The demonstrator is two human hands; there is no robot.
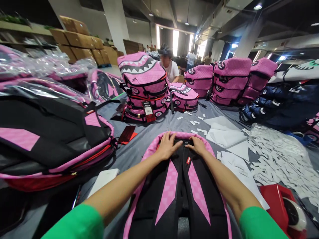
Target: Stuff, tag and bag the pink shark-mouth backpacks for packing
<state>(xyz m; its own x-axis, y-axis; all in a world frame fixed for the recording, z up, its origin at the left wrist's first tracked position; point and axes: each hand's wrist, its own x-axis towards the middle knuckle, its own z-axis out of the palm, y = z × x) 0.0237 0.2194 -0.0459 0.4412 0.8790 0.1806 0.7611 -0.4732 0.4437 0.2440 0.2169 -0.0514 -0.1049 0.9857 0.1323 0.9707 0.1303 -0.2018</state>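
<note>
A pink and black backpack (178,196) lies straps-up on the grey table in front of me. My left hand (167,145) rests on its top edge with fingers spread over the pink rim. My right hand (198,145) sits beside it at the top handle, fingers curled and pinching near a zipper pull. A small red tag (188,160) shows on the strap below my right hand.
Stacked pink shark-mouth backpacks stand ahead (146,87) and at back right (233,79), with bagged ones at left (50,132). White paper scraps (276,156) cover the right. A red tape dispenser (286,209) sits near right. A seated person (169,66) works across the table.
</note>
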